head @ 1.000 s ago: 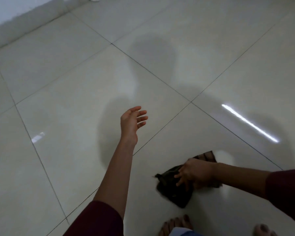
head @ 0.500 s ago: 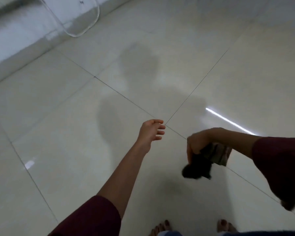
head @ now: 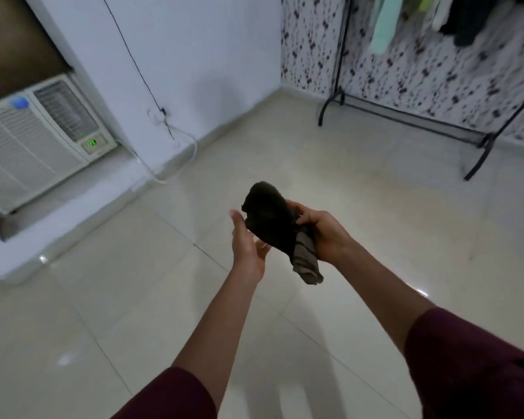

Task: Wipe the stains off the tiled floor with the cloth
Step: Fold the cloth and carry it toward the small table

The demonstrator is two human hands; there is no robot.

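Observation:
A dark cloth (head: pixel 270 220) with a lighter striped end hangs bunched in the air at chest height, well above the pale tiled floor (head: pixel 375 213). My right hand (head: pixel 324 234) grips it from the right side. My left hand (head: pixel 245 243) is held up beside it with the palm turned toward the cloth and the fingers apart, touching or nearly touching its left edge. No stain stands out on the glossy tiles in this dim light.
A window air conditioner (head: pixel 34 143) sits on a low white ledge at the left, with a cable (head: pixel 152 95) running down the wall. A black clothes rack (head: pixel 406 116) with hanging garments stands at the back right against patterned wallpaper.
My right hand lifted the cloth off the floor and raised it in front of me. My left hand came in beside it. My view rose from the floor to the room.

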